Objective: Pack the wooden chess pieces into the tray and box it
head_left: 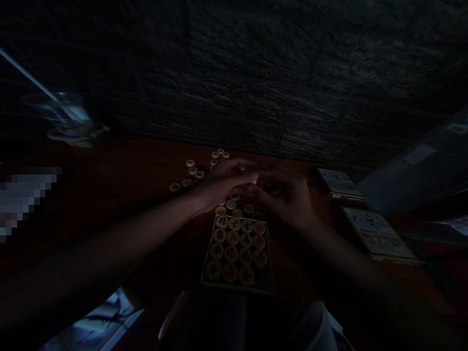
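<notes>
The scene is very dark. A shallow square box (271, 273) on the reddish wooden table holds several round pale game discs (237, 246) with black or red characters, laid in rows. More loose discs (193, 171) lie scattered further back. My left hand (228, 180) and my right hand (288, 195) meet above the table just beyond the box, fingers curled and touching each other. A small pale piece shows between the fingertips, too dim to name with certainty.
Two printed box lids or boards (376, 234) (340, 184) lie at the right. A clear glass item (68, 119) stands at the far left on a light mat. A dark stone wall rises behind the table. Paper (98, 324) shows at the bottom left.
</notes>
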